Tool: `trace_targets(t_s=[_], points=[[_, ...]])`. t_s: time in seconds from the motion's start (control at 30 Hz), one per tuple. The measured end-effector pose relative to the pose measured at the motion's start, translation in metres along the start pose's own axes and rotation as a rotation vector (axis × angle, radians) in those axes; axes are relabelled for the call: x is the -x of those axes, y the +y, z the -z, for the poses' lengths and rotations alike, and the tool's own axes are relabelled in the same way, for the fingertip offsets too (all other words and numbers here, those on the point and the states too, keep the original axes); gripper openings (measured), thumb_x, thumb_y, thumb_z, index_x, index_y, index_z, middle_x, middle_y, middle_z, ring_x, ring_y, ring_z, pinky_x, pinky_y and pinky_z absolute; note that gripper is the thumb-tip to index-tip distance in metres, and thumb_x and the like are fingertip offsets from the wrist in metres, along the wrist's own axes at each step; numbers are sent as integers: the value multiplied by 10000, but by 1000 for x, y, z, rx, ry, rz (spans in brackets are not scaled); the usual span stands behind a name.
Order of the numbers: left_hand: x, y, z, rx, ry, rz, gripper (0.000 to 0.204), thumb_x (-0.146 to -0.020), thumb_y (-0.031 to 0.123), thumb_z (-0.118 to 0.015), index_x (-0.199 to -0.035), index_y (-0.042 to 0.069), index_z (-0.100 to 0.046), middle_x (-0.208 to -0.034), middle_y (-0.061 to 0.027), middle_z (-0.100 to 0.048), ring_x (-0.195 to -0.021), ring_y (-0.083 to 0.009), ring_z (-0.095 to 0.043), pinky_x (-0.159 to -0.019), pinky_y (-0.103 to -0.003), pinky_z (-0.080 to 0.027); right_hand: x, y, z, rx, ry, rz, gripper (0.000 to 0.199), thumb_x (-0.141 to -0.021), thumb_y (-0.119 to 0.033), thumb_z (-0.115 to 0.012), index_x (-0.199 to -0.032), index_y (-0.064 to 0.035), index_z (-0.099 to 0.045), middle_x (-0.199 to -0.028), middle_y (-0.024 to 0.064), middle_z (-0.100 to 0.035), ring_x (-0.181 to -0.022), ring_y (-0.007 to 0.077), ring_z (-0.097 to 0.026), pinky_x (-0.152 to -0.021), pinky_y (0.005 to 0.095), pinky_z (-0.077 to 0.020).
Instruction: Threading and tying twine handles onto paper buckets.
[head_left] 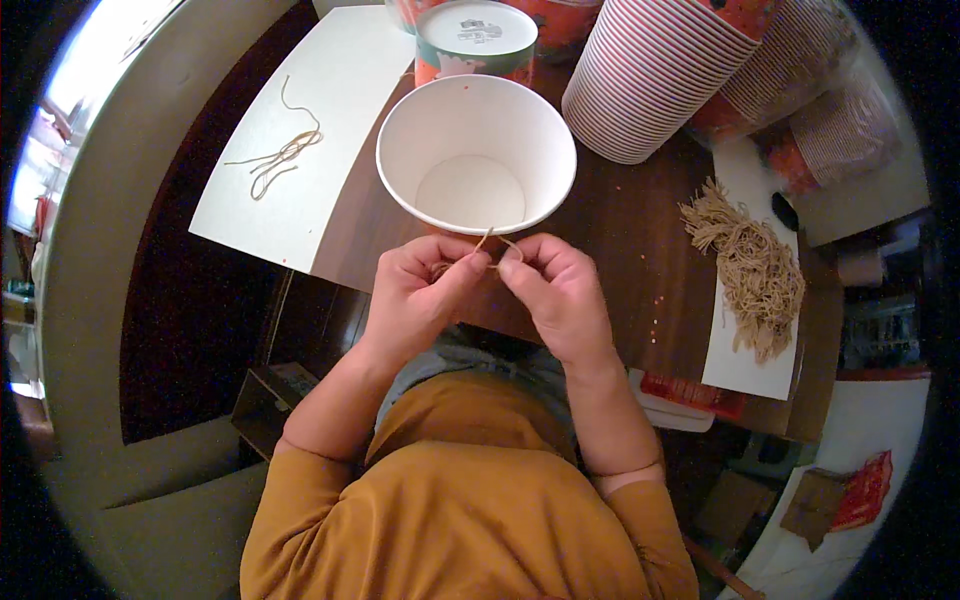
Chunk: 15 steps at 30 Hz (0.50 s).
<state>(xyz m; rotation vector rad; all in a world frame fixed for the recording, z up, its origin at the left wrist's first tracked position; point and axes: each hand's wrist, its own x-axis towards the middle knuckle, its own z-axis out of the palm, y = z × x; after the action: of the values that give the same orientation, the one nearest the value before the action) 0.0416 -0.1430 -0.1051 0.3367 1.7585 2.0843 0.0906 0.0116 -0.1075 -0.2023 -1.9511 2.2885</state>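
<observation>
While a short string [487, 243] is pinched by closed fingertips of the left hand [415, 300] and right hand [560, 295] at the paper cup [475, 150] rim, attachment looks unfinished, with the string pile [750, 265] untouched.

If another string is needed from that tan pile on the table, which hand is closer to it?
The right hand, probably. The pile of tan strings lies on its side of the table, while the left hand pinches the string at the white cup.
</observation>
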Motion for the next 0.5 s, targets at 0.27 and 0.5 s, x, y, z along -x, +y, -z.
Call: trace_targets(t_s=[0.27,0.5], points=[[-2,5,7,-116,-58,52,145,-857,122,-643,-886,-20,-631,-636,22,-578,-544,-7,-485,-456,-170,-356,-5,-2,5,1,24,33,108,-848,-111,-621,-830,-5,-609,-750,-24,-596,-665,41,-506,-598,207,-438],[-3,10,19,59,-170,161,184,-845,116,-630,-975,-14,-630,-667,20,-581,-534,-31,-502,-463,-174,-368,-8,-1,5,36,53,24,113,-841,-121,-627,-835,-8,-615,-754,-16,-605,-671,43,-516,-608,215,-446]])
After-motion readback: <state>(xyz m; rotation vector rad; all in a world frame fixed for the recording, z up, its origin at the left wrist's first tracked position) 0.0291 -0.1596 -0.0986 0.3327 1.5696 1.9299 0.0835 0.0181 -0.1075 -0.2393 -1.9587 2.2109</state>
